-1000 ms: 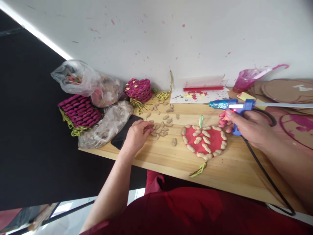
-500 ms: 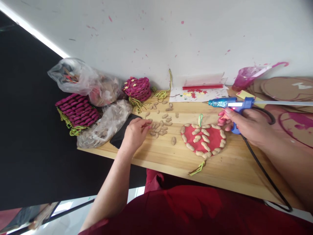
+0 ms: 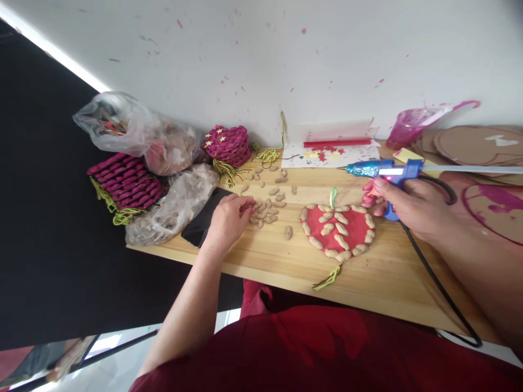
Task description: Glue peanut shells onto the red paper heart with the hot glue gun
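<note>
My right hand (image 3: 412,207) is wrapped round the grip of a blue hot glue gun (image 3: 382,172), nozzle pointing left, a red light lit on it. Just below the nozzle lies a red heart-shaped piece (image 3: 338,230) with several peanuts stuck round its edge and across it, a green loop at its top and a green tassel (image 3: 326,279) at its tip. My left hand (image 3: 227,220) rests on the wooden table (image 3: 388,283), fingertips pinched into a pile of loose peanuts (image 3: 265,209). What the fingers grip is hidden.
A black cable (image 3: 437,283) runs from the gun across the table's near edge. Clear plastic bags (image 3: 134,130), magenta woven pieces (image 3: 125,185), a black phone (image 3: 202,223), a paper sheet with star stickers (image 3: 327,155), a pink cup (image 3: 408,128) and cardboard discs (image 3: 478,147) crowd the back.
My left fingertips have shifted slightly within the peanut pile. The right hand and glue gun hold about the same place; the view has drifted a little.
</note>
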Motion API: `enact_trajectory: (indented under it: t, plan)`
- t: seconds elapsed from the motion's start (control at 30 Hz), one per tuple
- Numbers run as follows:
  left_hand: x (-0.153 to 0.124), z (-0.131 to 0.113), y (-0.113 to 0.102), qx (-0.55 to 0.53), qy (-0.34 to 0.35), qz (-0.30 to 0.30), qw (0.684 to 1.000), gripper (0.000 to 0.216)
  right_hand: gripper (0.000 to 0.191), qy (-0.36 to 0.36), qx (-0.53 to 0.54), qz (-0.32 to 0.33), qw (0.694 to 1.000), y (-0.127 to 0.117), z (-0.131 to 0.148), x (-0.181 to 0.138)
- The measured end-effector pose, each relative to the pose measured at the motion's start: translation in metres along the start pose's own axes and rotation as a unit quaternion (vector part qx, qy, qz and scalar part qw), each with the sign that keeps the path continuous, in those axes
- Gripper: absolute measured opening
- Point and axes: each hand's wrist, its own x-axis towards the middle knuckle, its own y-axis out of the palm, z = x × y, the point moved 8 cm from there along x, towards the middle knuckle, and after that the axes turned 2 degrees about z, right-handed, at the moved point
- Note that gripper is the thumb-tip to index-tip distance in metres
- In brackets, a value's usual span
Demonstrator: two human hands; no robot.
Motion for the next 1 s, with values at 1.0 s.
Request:
enact_trajectory:
  t: [1.0]
  plan:
    - [0.022, -0.009, -0.036, 0.045, -0.022, -0.013, 0.999, 0.015, 0.056, 0.001, -0.005, 0.005, 1.000, 0.002, 0.007, -0.002]
